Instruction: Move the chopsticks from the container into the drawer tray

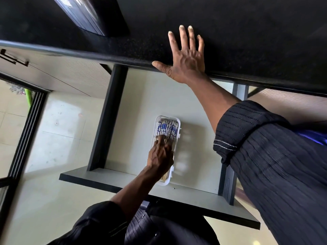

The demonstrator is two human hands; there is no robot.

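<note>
A white plastic tray (pixel 177 121) lies in the open drawer (pixel 134 103), holding several chopsticks (pixel 166 128) with blue-and-white patterned ends and bare wooden tips. My left hand (pixel 161 156) reaches into the tray, fingers laid along the top of the chopsticks. Its palm hides whether it grips any. My right hand (pixel 186 57) lies flat on the black countertop (pixel 247 41), fingers spread and thumb over the front edge, holding nothing. A dark ribbed container (pixel 88 15) stands on the countertop at the far left.
The drawer has dark side rails (pixel 108 117) and a grey front panel (pixel 177 197) close to my body. A pale tiled floor (pixel 58 124) and a dark door frame (pixel 23 138) lie to the left. A cabinet handle (pixel 14 58) shows at the upper left.
</note>
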